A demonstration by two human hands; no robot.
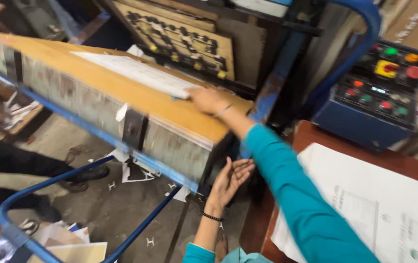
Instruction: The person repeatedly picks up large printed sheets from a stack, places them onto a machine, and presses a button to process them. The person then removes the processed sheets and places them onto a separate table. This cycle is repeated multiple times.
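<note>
Reaching across, right hand (208, 100) presses flat on white sheet (138, 73); left hand (229, 181) hangs open, empty.

Motion blur and cut-off edges
Right hand (208, 100) blurred on the sheet (136, 73); stack of sheets (374, 204) beside its sleeve runs off frame.

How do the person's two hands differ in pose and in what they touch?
The right hand lies palm down on the white sheet atop the tilted wooden platen; the left hand hangs below the platen, palm up, fingers open, touching nothing clearly. The right reaches far forward; the left stays near. Both wear a wrist band and teal sleeve.
</note>
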